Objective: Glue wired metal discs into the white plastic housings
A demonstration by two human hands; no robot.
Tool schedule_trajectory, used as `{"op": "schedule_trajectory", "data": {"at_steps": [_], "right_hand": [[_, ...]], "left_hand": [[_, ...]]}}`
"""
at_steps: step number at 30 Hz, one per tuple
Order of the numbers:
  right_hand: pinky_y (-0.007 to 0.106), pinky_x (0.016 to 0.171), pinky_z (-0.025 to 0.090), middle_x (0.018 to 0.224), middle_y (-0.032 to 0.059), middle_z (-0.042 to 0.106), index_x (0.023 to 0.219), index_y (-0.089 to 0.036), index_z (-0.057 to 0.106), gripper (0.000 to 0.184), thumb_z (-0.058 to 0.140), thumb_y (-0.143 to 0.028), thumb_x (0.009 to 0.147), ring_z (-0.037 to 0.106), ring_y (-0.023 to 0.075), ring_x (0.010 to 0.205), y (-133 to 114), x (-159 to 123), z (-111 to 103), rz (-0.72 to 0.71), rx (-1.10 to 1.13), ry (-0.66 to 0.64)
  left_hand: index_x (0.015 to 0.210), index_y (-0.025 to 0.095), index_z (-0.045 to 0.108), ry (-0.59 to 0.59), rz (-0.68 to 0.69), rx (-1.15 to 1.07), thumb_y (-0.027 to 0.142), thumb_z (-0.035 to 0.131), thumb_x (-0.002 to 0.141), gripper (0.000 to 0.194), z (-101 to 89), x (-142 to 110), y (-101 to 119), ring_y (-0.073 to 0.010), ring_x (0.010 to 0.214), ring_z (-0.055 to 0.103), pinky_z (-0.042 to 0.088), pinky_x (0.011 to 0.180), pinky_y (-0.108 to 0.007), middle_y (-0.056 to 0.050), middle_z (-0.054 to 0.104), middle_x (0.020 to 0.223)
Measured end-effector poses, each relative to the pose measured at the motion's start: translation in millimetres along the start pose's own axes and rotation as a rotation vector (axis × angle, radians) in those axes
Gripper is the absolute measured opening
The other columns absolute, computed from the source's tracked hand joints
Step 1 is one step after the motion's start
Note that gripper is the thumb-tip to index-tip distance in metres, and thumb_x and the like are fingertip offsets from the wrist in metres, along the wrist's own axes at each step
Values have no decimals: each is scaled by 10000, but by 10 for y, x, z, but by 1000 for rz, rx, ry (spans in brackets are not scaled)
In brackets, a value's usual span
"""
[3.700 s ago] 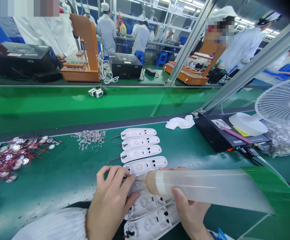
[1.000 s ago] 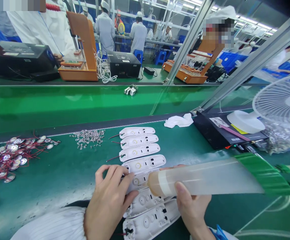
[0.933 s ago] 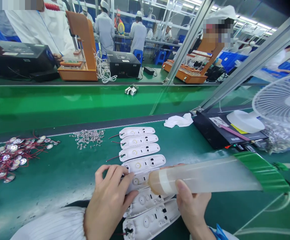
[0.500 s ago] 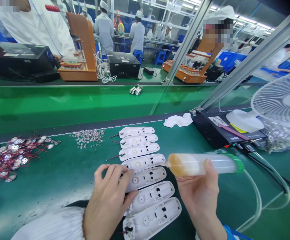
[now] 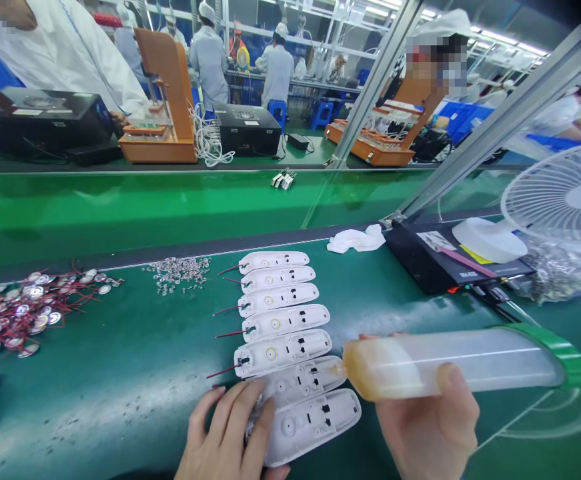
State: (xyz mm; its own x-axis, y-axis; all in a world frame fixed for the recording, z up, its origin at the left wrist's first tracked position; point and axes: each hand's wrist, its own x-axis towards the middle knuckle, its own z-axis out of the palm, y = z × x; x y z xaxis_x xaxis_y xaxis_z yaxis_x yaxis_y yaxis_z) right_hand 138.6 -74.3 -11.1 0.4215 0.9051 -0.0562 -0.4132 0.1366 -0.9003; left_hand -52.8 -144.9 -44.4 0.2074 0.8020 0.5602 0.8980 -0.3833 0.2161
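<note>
The left hand (image 5: 230, 437) has been shifted over the two nearest white shells (image 5: 320, 417), its grip unclear, while the syringe (image 5: 490, 357), clasped round its barrel by the right hand (image 5: 427, 427) beside them, is judged light, stiff, best held there.

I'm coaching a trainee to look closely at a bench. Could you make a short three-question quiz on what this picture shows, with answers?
1. Count: how many white shells lie in the row?

2. True or false: the right hand holds the translucent tube.

3. Multiple choice: the left hand lies over part of
A) the red-wired discs
B) the end of the row nearest the wearer
C) the fan

Key: 1. Seven. 2. True. 3. B.
</note>
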Motion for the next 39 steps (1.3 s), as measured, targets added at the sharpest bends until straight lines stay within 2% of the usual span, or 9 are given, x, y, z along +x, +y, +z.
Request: {"op": "schedule_trajectory", "data": {"at_steps": [4, 8, 13, 18, 22, 30, 39], "right_hand": [[308, 564, 579, 720, 62, 716, 813, -214, 688, 314, 679, -492, 668, 689, 232, 647, 48, -63, -54, -52, -38, -67], [347, 595, 583, 771, 84, 721, 904, -218, 661, 304, 610, -476, 751, 694, 251, 703, 89, -107, -145, -93, -82, -161], [423, 640, 578, 848, 94, 717, 1019, -236, 605, 289, 616, -406, 785, 685, 296, 777, 154, -193, -300, -136, -176, -307], [477, 740, 541, 946, 109, 689, 1089, -245, 537, 353, 618, -406, 786, 658, 307, 867, 256, -279, -374, -164, -319, -293], [435, 771, 537, 973, 83, 682, 1108, -263, 513, 343, 610, -371, 797, 655, 269, 873, 305, -266, -366, -242, -380, -388], [300, 752, 549, 952, 38, 696, 1084, -265, 522, 311, 618, -360, 804, 665, 201, 842, 280, -255, -234, -337, -453, -407], [312, 735, 538, 932, 38, 690, 1068, -266, 534, 324, 628, -401, 789, 659, 208, 822, 274, -288, -189, -328, -475, -404]], "left_hand": [[833, 183, 636, 80, 27, 1, 454, 293, 941, 450, 61, 1, 14, -212, 851, 560, 317, 841, -367, -84, 652, 944], [798, 189, 630, 53, -1, -64, 447, 339, 934, 412, 51, -13, 1, -198, 872, 572, 306, 854, -352, -79, 666, 967], [790, 190, 638, 45, -15, -62, 434, 337, 938, 415, 50, -12, 8, -200, 898, 576, 297, 864, -353, -86, 676, 974], [787, 203, 645, 43, 10, -45, 436, 317, 943, 431, 74, -19, -5, -197, 900, 579, 285, 868, -358, -87, 684, 968], [786, 203, 648, 50, 12, -35, 435, 318, 942, 433, 57, -35, -7, -203, 908, 578, 276, 881, -365, -89, 682, 971], [781, 198, 649, 36, 3, -45, 420, 310, 947, 438, 44, -11, 4, -200, 910, 573, 281, 872, -360, -90, 678, 975], [785, 204, 653, 26, 0, -39, 419, 319, 945, 428, 35, -9, 19, -200, 918, 568, 277, 885, -365, -82, 674, 982]]}}
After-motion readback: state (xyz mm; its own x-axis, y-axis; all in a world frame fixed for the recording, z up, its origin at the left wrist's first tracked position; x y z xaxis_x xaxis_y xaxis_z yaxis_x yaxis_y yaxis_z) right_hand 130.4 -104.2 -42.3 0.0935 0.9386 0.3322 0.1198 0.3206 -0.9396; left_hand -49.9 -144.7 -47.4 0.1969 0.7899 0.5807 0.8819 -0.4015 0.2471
